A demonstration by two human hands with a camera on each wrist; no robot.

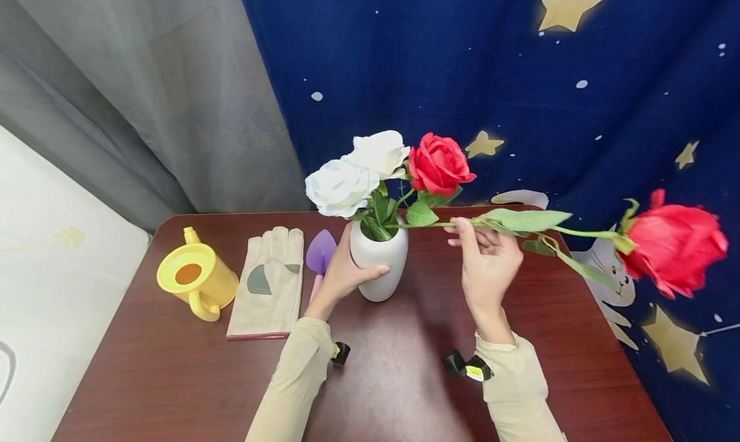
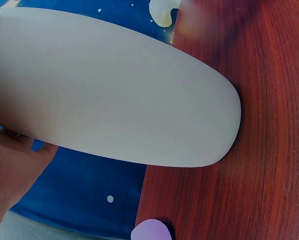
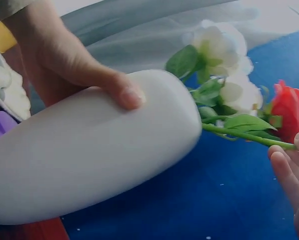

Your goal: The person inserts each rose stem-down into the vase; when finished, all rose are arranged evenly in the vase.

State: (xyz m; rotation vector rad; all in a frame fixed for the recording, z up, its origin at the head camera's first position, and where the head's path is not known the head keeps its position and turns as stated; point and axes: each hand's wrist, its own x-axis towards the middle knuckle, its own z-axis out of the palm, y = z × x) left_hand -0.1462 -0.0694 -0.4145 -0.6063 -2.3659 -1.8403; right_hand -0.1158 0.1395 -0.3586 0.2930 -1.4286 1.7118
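Observation:
A white vase (image 1: 381,268) stands upright on the table, and my left hand (image 1: 342,272) grips its left side, thumb across the front. Two white roses (image 1: 342,188) and a red rose (image 1: 440,164) rise from its mouth. Between thumb and fingers, my right hand (image 1: 491,268) pinches the green stem of another red rose (image 1: 673,249), held almost level with its bloom far out to the right. In the right wrist view that stem (image 3: 244,135) runs to the vase's rim, its tip hidden there. The left wrist view shows the vase's base (image 2: 209,120) resting on the wood.
Left of the vase lies a purple trowel (image 1: 321,250), partly behind my left hand. Beside it are beige gloves (image 1: 268,307) and a yellow watering can (image 1: 216,278). A blue star-patterned curtain (image 1: 405,56) hangs behind the brown table (image 1: 173,378).

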